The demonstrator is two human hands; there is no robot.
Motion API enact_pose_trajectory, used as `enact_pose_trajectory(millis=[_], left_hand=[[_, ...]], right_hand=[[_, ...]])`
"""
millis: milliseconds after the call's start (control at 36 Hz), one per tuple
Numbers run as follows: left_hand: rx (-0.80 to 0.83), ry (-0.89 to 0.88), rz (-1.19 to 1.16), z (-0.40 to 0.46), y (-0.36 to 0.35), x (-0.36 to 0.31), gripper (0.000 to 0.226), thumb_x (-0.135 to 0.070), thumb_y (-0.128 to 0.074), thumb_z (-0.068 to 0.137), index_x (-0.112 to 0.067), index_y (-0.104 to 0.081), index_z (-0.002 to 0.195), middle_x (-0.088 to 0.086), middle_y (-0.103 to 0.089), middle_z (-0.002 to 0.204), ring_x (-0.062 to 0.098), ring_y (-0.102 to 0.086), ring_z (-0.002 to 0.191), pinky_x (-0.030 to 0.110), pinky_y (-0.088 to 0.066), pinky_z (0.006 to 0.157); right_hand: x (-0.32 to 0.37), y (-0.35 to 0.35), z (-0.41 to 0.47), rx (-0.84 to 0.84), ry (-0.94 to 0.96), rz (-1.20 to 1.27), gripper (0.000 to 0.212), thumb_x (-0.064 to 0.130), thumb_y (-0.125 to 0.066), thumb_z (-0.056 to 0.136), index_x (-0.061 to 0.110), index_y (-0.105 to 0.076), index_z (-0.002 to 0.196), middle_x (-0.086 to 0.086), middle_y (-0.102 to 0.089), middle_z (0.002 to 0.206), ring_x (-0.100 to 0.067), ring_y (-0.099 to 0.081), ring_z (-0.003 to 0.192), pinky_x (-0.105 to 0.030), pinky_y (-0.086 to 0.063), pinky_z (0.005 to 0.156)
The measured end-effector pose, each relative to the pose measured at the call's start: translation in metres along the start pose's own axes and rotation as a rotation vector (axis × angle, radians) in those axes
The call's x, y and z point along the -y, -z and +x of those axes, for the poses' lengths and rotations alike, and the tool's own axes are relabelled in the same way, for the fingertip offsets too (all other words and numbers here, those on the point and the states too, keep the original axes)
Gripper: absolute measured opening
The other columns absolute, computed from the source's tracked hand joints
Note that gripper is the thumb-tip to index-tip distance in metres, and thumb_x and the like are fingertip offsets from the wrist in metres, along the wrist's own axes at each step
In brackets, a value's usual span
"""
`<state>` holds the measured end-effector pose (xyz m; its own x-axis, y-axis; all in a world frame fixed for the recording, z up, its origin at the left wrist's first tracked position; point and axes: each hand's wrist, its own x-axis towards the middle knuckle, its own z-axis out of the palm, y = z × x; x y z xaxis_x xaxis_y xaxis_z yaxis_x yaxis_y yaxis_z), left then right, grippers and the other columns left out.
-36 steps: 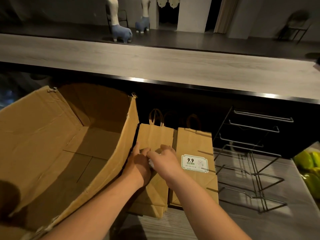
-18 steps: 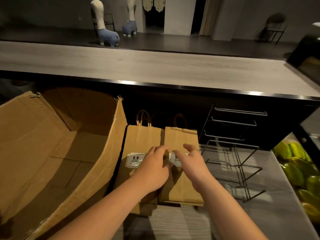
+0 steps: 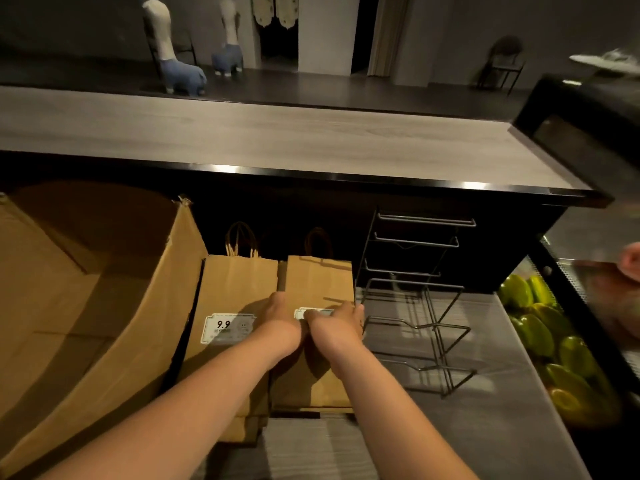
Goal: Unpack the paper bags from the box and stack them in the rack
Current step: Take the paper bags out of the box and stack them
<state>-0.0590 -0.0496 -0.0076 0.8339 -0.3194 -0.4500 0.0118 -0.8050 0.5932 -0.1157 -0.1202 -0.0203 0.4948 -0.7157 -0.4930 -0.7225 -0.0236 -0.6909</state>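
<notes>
Two flat stacks of brown paper bags lie side by side on the lower counter. The left stack (image 3: 235, 289) shows a white "9.9" label. My left hand (image 3: 282, 318) and right hand (image 3: 337, 323) hold the right stack (image 3: 318, 278) at its two side edges. The left hand's fingers go down between the stacks, and the right hand's curl at the right edge, partly covering that stack's label. The open cardboard box (image 3: 104, 306) stands tilted on the left, with no bags visible inside. The black wire rack (image 3: 419, 306) stands just right of the bags, its slots holding nothing.
A raised wooden counter (image 3: 277, 140) runs across behind the bags. A display case with green fruit (image 3: 540, 327) borders the counter on the right. Another person's hand (image 3: 630, 263) shows at the far right edge.
My hands moved right, from the seam between the two stacks onto the right stack, and now hold its edges. The view also shifted right, bringing the fruit case into sight.
</notes>
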Motion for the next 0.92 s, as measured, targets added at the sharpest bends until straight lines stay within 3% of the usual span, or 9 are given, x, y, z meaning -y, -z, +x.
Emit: enact_pose_trajectory(millis=[83, 167, 333, 472, 583, 750, 806, 917], left_hand=[[0.01, 0.019, 0.025, 0.004, 0.0, -0.003, 0.047, -0.015, -0.04, 0.096, -0.017, -0.031, 0.142, 0.012, -0.05, 0.133, 0.032, -0.052, 0.112, 0.044, -0.047, 0.097], [0.032, 0.035, 0.007, 0.004, 0.001, -0.005, 0.054, -0.011, -0.044, 0.096, -0.018, -0.026, 0.146, 0.011, -0.046, 0.138, 0.032, -0.051, 0.116, 0.039, -0.049, 0.092], [0.041, 0.054, -0.048, 0.006, 0.004, -0.004, 0.059, -0.013, -0.051, 0.094, -0.017, -0.026, 0.147, 0.01, -0.044, 0.141, 0.031, -0.05, 0.116, 0.037, -0.048, 0.09], [0.034, 0.05, -0.143, 0.01, 0.004, 0.0, 0.056, -0.014, -0.05, 0.095, -0.017, -0.029, 0.146, 0.009, -0.047, 0.134, 0.026, -0.047, 0.101, 0.034, -0.046, 0.085], [0.037, 0.061, -0.23, 0.013, 0.005, 0.004, 0.064, -0.011, -0.051, 0.094, -0.022, -0.024, 0.151, 0.006, -0.036, 0.15, 0.031, -0.043, 0.126, 0.039, -0.044, 0.097], [0.047, 0.045, -0.333, 0.009, 0.007, 0.011, 0.064, -0.006, -0.05, 0.094, -0.022, -0.027, 0.151, 0.004, -0.035, 0.153, 0.029, -0.04, 0.132, 0.037, -0.042, 0.101], [0.04, 0.026, -0.353, 0.008, 0.007, 0.012, 0.063, -0.007, -0.052, 0.094, -0.022, -0.028, 0.151, 0.004, -0.036, 0.152, 0.027, -0.04, 0.134, 0.039, -0.039, 0.107], [0.034, 0.022, -0.328, 0.009, 0.005, 0.01, 0.062, -0.01, -0.052, 0.095, -0.023, -0.028, 0.15, 0.005, -0.037, 0.151, 0.028, -0.041, 0.132, 0.039, -0.04, 0.104]], right_hand=[[0.005, -0.001, 0.005, -0.036, -0.061, -0.032, 0.088, 0.046, -0.058, 0.089, 0.015, -0.009, 0.155, 0.0, 0.005, 0.164, -0.037, -0.015, 0.146, -0.048, -0.025, 0.118], [0.006, -0.002, 0.01, -0.039, -0.082, -0.006, 0.093, 0.043, -0.06, 0.087, 0.012, -0.004, 0.155, -0.004, 0.002, 0.164, -0.034, -0.021, 0.145, -0.047, -0.026, 0.116], [0.009, 0.003, 0.017, -0.04, -0.127, 0.103, 0.078, 0.037, -0.063, 0.084, 0.008, -0.023, 0.145, -0.011, -0.027, 0.15, -0.034, -0.039, 0.13, -0.043, -0.042, 0.103], [0.013, 0.011, 0.017, 0.016, -0.167, 0.186, 0.073, 0.039, -0.062, 0.085, 0.01, -0.029, 0.143, -0.014, -0.036, 0.143, -0.035, -0.044, 0.123, -0.039, -0.041, 0.088], [0.011, 0.01, 0.012, 0.028, -0.103, 0.198, 0.072, 0.042, -0.064, 0.08, 0.011, -0.036, 0.139, -0.012, -0.043, 0.138, -0.034, -0.049, 0.118, -0.045, -0.046, 0.098], [0.009, 0.014, 0.01, 0.097, -0.057, 0.229, 0.071, 0.04, -0.063, 0.083, 0.013, -0.032, 0.14, -0.01, -0.042, 0.14, -0.033, -0.048, 0.12, -0.046, -0.044, 0.101], [0.008, 0.015, 0.01, 0.1, -0.069, 0.218, 0.07, 0.039, -0.063, 0.086, 0.012, -0.03, 0.142, -0.01, -0.041, 0.142, -0.033, -0.048, 0.12, -0.042, -0.044, 0.096], [0.006, 0.017, 0.01, 0.085, -0.092, 0.21, 0.064, 0.039, -0.063, 0.088, 0.01, -0.035, 0.138, -0.011, -0.046, 0.13, -0.03, -0.05, 0.11, -0.037, -0.041, 0.083]])
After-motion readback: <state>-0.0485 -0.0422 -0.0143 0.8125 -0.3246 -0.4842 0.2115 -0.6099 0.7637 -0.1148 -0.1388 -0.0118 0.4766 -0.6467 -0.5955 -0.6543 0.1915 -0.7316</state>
